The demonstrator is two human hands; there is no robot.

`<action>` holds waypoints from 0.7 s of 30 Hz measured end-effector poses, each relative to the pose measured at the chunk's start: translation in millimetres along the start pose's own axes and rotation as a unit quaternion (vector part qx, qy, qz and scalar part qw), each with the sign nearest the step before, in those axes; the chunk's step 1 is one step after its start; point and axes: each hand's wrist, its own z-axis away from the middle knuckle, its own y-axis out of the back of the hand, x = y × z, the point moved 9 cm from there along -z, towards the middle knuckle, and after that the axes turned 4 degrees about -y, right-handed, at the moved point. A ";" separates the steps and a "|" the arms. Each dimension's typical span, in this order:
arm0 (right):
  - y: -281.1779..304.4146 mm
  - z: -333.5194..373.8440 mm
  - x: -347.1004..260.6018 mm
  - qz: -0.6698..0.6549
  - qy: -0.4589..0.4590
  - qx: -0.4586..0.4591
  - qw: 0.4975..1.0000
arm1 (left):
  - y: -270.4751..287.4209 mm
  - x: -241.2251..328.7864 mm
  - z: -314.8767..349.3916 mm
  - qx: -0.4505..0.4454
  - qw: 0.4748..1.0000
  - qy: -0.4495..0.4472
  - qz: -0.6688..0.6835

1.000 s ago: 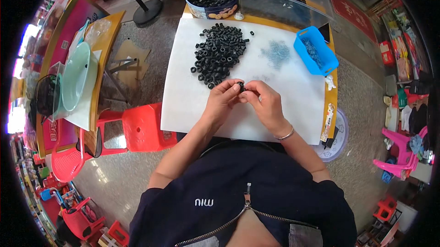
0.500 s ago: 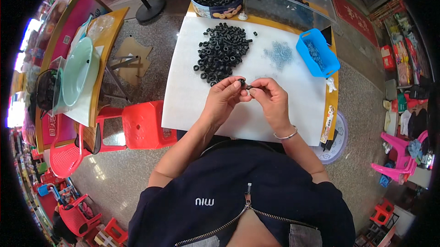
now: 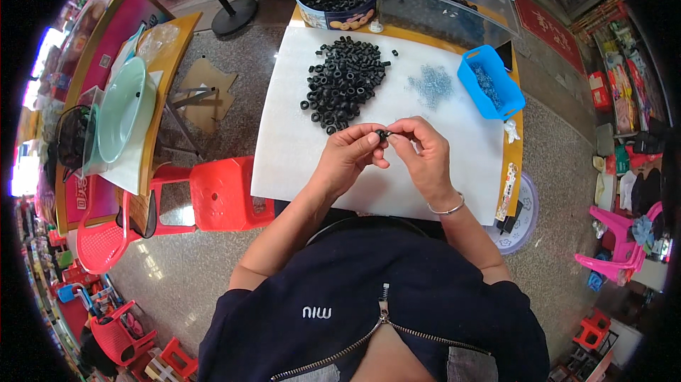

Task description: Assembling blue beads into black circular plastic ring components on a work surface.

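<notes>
Over the white sheet (image 3: 312, 169) on the table, my two hands meet at the fingertips. My left hand (image 3: 347, 157) pinches a small black ring-shaped part (image 3: 381, 134). Against its right side, the thumb and forefinger of my right hand (image 3: 424, 156) are pressed together; whatever they hold is too small to make out. Just beyond my left hand lies a heap of black ring-shaped parts (image 3: 345, 77). Farther right is a loose patch of tiny pale-blue pieces (image 3: 431, 87). A bright blue basket (image 3: 508, 107) beside it contains more of these pieces.
At the table's far edge stand a round tin (image 3: 336, 20) of black parts and a clear bin (image 3: 447, 17) with more. A red stool (image 3: 221, 194) is close on the left, near a side table bearing a green basin (image 3: 131, 112). A pink chair (image 3: 621, 244) stands at far right.
The black ring-shaped part and my fingertips have shifted slightly, with the ring now lower and nearer my right fingers. My right hand has moved a little to the right.
</notes>
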 end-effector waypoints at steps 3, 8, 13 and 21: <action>-2.0 -1.8 -23.0 0.076 0.055 -0.019 0.995 | 3.4 1.3 0.3 -0.001 1.000 0.000 -0.017; -6.2 0.2 -32.9 0.143 0.126 -0.042 0.981 | 6.1 4.6 0.3 0.014 0.998 0.006 -0.059; -12.4 4.6 -44.9 0.187 0.202 -0.050 0.960 | 7.1 5.7 0.5 0.006 0.996 0.014 -0.086; -20.2 9.3 -33.1 0.214 0.234 -0.078 0.945 | 19.6 -8.7 -1.0 0.019 0.991 0.041 -0.127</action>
